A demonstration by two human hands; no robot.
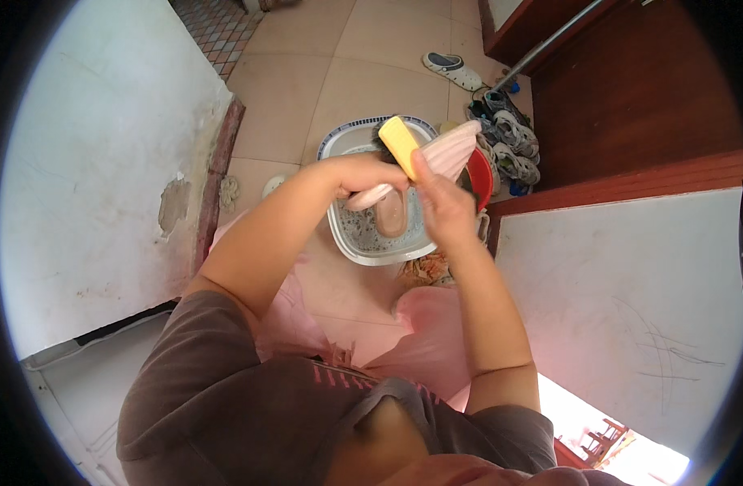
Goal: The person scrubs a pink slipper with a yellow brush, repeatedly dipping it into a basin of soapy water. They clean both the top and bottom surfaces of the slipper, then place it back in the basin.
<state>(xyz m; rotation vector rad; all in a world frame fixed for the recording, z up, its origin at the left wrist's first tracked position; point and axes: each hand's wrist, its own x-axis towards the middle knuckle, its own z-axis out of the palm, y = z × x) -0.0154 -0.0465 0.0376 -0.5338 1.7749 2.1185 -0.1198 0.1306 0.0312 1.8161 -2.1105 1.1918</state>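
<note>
A light pink ribbed slipper [453, 152] is held aslant above a white plastic basin [383, 260]. My left hand [371, 172] grips its middle, with the fingers partly hidden under it. My right hand [447, 206] appears closed on the lower end of a yellow-backed scrubbing brush [398, 143], thumb along its edge. The brush's dark bristles face left. Both hands meet closely here, so the exact grip on each thing is partly covered. Below them, a second pinkish slipper [391, 217] lies in the basin's sudsy water.
A red bucket or basin [481, 176] stands against the white basin's right side. Several worn shoes [514, 136] crowd the brown door [627, 103], and a white clog [453, 70] lies beyond. A wall [116, 182] with peeling paint rises at left.
</note>
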